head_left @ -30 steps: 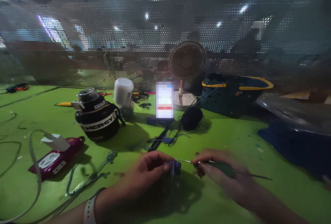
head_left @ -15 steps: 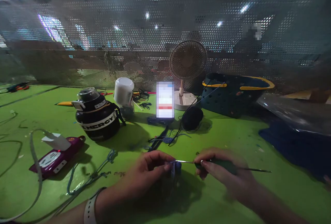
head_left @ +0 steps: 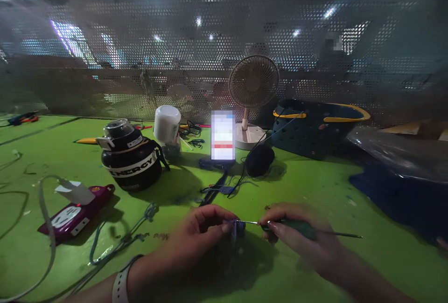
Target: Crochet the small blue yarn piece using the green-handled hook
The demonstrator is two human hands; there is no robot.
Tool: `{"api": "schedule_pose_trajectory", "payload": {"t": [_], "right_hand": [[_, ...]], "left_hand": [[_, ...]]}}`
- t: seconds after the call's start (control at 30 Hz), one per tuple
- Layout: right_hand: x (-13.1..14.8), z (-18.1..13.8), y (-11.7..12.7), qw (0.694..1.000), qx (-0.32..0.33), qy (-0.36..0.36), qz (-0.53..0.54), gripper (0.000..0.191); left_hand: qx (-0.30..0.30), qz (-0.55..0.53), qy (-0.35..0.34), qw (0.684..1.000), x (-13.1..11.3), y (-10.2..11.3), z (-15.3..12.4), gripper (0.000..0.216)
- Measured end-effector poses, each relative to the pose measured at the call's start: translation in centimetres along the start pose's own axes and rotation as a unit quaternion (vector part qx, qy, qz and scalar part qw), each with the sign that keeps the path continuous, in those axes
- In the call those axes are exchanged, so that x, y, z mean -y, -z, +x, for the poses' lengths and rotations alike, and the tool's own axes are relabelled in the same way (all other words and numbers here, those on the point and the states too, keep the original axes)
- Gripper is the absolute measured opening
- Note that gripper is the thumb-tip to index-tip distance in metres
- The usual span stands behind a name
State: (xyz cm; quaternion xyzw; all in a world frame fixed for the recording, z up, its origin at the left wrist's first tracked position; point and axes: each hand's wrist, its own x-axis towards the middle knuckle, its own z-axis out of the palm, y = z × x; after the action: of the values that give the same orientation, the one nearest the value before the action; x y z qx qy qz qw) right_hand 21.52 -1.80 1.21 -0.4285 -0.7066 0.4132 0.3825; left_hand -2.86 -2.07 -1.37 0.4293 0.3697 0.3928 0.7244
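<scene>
My left hand (head_left: 203,233) pinches a small blue-purple crochet piece (head_left: 240,229) between thumb and fingertips, with loose yarn hanging below it. My right hand (head_left: 297,228) is closed around the dark green handle of a crochet hook (head_left: 252,222). The hook's thin metal shaft points left, and its tip meets the crochet piece at my left fingertips; exactly where it enters is hidden. A thin dark rod sticks out to the right behind the handle. Past my hands lie a small blue crocheted scrap (head_left: 227,190) and a dark ball of yarn (head_left: 259,160).
A lit phone (head_left: 223,135) stands before a small fan (head_left: 254,81). To the left are a black bottle (head_left: 133,165), a white jar (head_left: 167,123) and a purple power strip (head_left: 77,214) with cables. A dark basket (head_left: 315,130) and dark blue cloth (head_left: 388,200) occupy the right.
My right hand and the crochet hook have shifted slightly left, closer to the crochet piece. My left hand keeps almost the same place and grip.
</scene>
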Motion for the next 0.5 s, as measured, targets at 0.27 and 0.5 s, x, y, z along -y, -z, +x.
{"api": "schedule_pose_trajectory", "payload": {"t": [0.27, 0.5], "right_hand": [[-0.13, 0.03, 0.0, 0.999, 0.0, 0.005, -0.032, 0.017], [-0.26, 0.07, -0.89, 1.0, 0.014, -0.007, -0.024, 0.019]], "left_hand": [[0.005, 0.027, -0.008, 1.0, -0.14, 0.08, -0.02, 0.023], [0.019, -0.024, -0.007, 1.0, -0.07, 0.22, 0.14, 0.024]]}}
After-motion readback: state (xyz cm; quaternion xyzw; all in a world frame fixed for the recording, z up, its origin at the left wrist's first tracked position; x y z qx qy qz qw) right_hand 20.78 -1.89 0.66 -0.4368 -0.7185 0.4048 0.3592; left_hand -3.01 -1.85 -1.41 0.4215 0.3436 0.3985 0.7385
